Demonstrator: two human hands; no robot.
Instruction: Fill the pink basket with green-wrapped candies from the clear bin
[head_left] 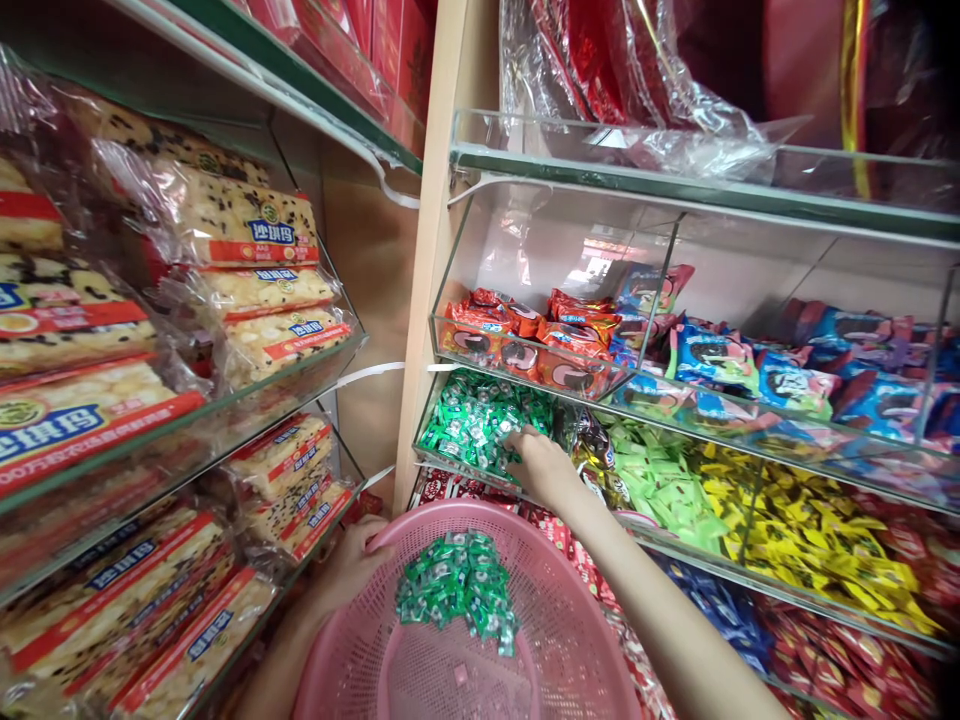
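A pink plastic basket (577, 610) with mesh walls is held low in front of me. My left hand (360, 560) grips its rim at the left. Inside it lies a pile of green-wrapped candies (461, 588). My right hand (541, 462) reaches into a glass shelf compartment (450, 458) of the same green-wrapped candies (472, 415). Its fingers are bent down against the candies, and the fingertips are partly hidden, so whether they hold any cannot be made out.
Packaged pastry bars (247, 225) fill shelves at the left. Red-wrapped snacks (525, 330) and blue packets (712, 355) lie one shelf above the green candies. Light-green candies (660, 480) and yellow candies (810, 530) sit to the right. A wooden post (424, 250) divides the shelves, and their glass edges jut out.
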